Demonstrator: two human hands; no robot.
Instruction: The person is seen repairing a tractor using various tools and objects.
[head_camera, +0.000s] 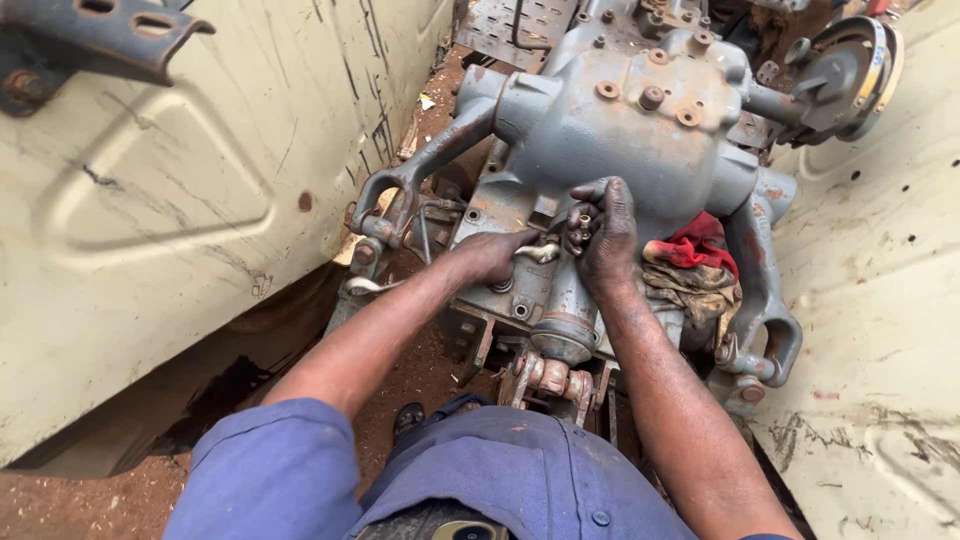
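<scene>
**Small fitting handled at the back of a grey cast housing**

The right hand (603, 232) was closed round a small brass-coloured fitting (584, 225), pinched in the fingertips against the rear face of the grey cast housing (620, 130). The left hand (497, 254) was curled loosely at a pale metal pipe end (540, 252) just beside it; whether the pipe was truly gripped could not be told. The step would probably be done best with the fitting kept square to its port and turned by fingertip first, so that no thread was crossed, while the pipe was steadied. A red rag (697, 245) was bunched on the housing to the right. Cream-coloured body panels (180, 200) were seen on both sides. No packages, labels or signs were seen anywhere.
</scene>
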